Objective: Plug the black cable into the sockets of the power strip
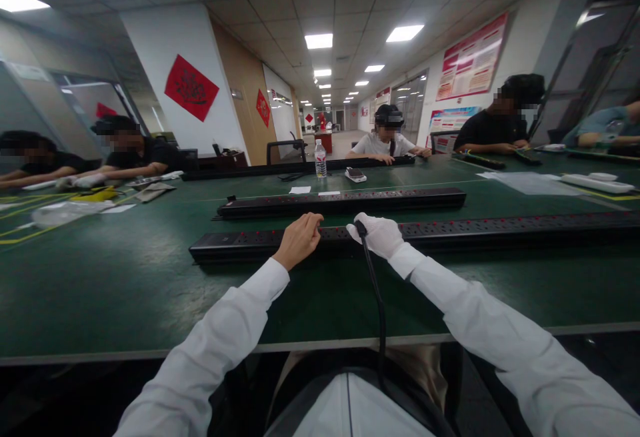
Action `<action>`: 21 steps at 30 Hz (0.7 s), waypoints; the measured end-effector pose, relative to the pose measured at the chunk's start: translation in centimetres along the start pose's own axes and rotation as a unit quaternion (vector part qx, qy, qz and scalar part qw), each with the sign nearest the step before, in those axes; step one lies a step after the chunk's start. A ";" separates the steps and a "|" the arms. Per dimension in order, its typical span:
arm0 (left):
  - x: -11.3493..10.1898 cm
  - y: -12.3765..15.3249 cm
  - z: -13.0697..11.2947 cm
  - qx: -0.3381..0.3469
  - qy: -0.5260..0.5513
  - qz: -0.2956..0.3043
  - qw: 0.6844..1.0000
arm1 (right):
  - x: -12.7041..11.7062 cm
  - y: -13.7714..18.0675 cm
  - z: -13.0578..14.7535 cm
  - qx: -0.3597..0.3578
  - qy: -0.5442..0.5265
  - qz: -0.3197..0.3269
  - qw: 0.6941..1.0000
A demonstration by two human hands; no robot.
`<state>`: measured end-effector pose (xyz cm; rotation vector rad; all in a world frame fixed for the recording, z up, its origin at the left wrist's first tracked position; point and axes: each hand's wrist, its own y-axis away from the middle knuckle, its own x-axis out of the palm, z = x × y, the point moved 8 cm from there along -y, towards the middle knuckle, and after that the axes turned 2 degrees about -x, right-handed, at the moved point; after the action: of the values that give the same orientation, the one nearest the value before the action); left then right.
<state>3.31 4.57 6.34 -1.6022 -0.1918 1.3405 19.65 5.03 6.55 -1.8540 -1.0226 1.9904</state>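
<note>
A long black power strip (450, 232) with a row of sockets and small red parts lies across the green table in front of me. My right hand (383, 236), in a white glove, is closed around a black plug (361, 227) just over the strip. From the plug a black cable (377, 290) hangs down past the table edge toward my lap. My left hand (300, 240) is bare, its fingers curled above the same strip, left of the plug. Whether anything is between those fingers is hidden. Behind it lies a second black power strip (350, 204).
A water bottle (321, 159) and a white handheld device (355, 175) stand farther back, near paper slips (300, 190). Another long black strip (240, 172) lies beyond. Several people sit around the table. A clear plastic bag (67, 212) lies left, a white sheet (530, 184) right.
</note>
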 end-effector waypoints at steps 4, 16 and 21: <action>-0.2 0.0 -0.1 -0.001 0.004 -0.007 1.000 | 0.0 0.0 0.0 -0.002 -0.005 0.006 1.000; -0.3 -0.1 -0.2 -0.005 0.002 -0.002 1.000 | -0.2 0.0 0.2 0.011 -0.004 0.031 0.999; -0.1 -0.2 -0.1 -0.004 -0.004 0.000 1.000 | -0.2 0.0 0.1 0.013 0.002 0.022 1.000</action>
<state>3.42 4.54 6.49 -1.6042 -0.2027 1.3465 19.58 4.92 6.68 -1.8804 -0.9593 2.0143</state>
